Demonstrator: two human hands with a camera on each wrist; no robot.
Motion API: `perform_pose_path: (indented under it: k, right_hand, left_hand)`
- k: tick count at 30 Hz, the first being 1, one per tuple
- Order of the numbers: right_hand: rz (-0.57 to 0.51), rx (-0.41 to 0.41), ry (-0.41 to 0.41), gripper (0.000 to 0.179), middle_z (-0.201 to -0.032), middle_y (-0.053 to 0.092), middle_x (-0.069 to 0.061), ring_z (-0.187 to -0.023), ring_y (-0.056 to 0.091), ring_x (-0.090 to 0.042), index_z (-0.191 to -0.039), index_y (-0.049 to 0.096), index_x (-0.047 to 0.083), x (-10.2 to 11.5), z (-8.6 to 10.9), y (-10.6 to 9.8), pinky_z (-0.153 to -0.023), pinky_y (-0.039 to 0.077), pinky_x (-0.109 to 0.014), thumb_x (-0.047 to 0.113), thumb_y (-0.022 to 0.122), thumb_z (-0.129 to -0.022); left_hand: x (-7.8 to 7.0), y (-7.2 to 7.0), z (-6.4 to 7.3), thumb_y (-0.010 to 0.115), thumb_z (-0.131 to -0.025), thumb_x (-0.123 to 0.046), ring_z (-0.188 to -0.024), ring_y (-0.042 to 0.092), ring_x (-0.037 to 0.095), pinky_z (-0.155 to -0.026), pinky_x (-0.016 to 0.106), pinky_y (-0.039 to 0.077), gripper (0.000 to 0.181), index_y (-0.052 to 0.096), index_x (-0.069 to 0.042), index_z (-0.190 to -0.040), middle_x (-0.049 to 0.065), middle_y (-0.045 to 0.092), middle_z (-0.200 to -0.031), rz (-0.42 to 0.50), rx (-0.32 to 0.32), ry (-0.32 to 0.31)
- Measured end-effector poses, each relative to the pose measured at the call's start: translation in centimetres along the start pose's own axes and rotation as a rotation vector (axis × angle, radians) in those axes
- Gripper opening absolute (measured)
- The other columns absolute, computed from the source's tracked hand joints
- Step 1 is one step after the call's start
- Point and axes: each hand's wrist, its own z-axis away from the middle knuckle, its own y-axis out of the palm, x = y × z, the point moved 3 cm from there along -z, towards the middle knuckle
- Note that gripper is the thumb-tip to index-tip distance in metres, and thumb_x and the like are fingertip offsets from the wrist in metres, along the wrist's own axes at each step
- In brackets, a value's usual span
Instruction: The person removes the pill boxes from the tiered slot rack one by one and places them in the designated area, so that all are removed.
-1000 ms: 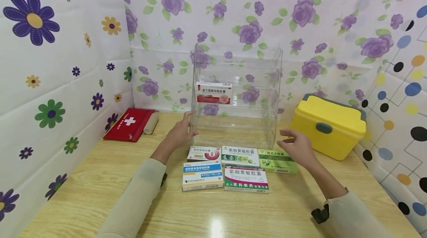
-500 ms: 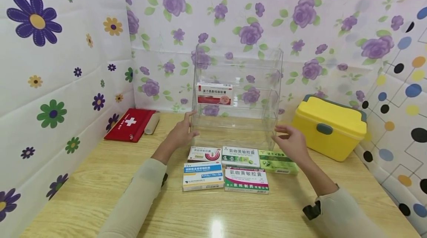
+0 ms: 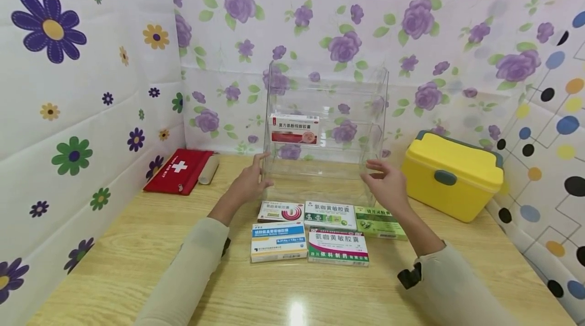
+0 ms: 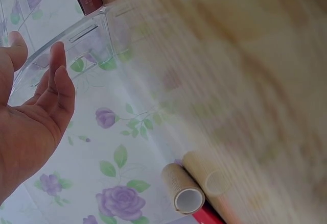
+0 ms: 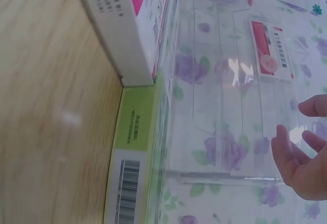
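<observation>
A clear plastic tiered display rack (image 3: 324,166) stands on the table with one red-and-white medicine box (image 3: 294,129) on a middle tier. My left hand (image 3: 247,180) rests at the rack's left side panel, thumb toward the inside and loosely bent fingers outside. My right hand (image 3: 388,184) hangs in front of the rack's lower right, thumb and fingers apart with nothing between them. Before the rack lie a pink-and-white box (image 3: 281,211), a white-and-green box (image 3: 330,215), a light green box (image 3: 379,223), a blue-and-white box (image 3: 279,241) and a magenta-and-green box (image 3: 338,246).
To the left lie a red first aid pouch (image 3: 178,171) and a beige roll (image 3: 208,169). A yellow lidded case (image 3: 452,176) with a grey latch stands at the right. Patterned fabric walls (image 3: 292,21) close in the wooden table (image 3: 256,290) at the back and sides.
My right hand has moved left, from beside the rack's right edge to in front of its lower right part. The left hand stays at the left panel, and the boxes have not moved.
</observation>
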Motion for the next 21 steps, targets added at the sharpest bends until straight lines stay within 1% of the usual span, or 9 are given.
perform_pose_path:
  k: [6,11,16,20,21]
  right_hand:
    - [-0.059,-0.017,0.016,0.038,-0.121,0.068,-0.014,-0.100,0.068,-0.032,-0.125,0.066,0.006,1.0,-0.7,1.0,-0.066,0.054,-0.019,0.017,0.073,-0.090]
    - [-0.068,-0.007,0.005,0.039,-0.124,0.066,-0.012,-0.102,0.067,-0.030,-0.127,0.065,0.006,0.9,-1.4,1.9,-0.070,0.056,-0.025,0.017,0.073,-0.090]
    - [-0.062,-0.006,-0.049,0.039,-0.123,0.067,-0.012,-0.101,0.067,-0.030,-0.126,0.065,0.006,0.7,-2.0,2.9,-0.075,0.058,-0.035,0.016,0.074,-0.089]
    - [-0.052,-0.025,-0.110,0.040,-0.122,0.067,-0.013,-0.099,0.068,-0.031,-0.126,0.065,0.005,1.3,-2.6,3.7,-0.075,0.058,-0.041,0.016,0.074,-0.089]
    - [-0.050,-0.030,-0.122,0.040,-0.122,0.067,-0.013,-0.099,0.068,-0.031,-0.126,0.064,0.005,1.5,-2.8,3.8,-0.075,0.058,-0.041,0.016,0.074,-0.089]
  left_hand:
    - [0.0,0.1,-0.1,0.069,-0.095,-0.025,-0.097,0.065,0.034,-0.075,0.046,0.052,0.084,0.011,-0.027,-0.156,0.023,0.061,-0.118,0.002,-0.003,-0.004]
    - [0.0,0.2,-0.2,0.069,-0.095,-0.026,-0.099,0.064,0.036,-0.075,0.046,0.053,0.084,0.011,-0.027,-0.156,0.022,0.061,-0.119,0.017,-0.004,-0.008]
    - [0.1,0.3,0.1,0.069,-0.095,-0.027,-0.106,0.063,0.040,-0.077,0.049,0.053,0.084,0.011,-0.028,-0.156,0.024,0.060,-0.123,0.009,0.003,-0.028]
    - [0.2,0.1,0.1,0.069,-0.095,-0.028,-0.100,0.065,0.037,-0.075,0.047,0.053,0.084,0.011,-0.029,-0.156,0.022,0.062,-0.120,-0.013,-0.007,-0.035]
    - [0.2,0.1,0.1,0.069,-0.095,-0.027,-0.098,0.065,0.036,-0.074,0.046,0.053,0.084,0.011,-0.029,-0.156,0.021,0.063,-0.119,-0.018,-0.010,-0.028]
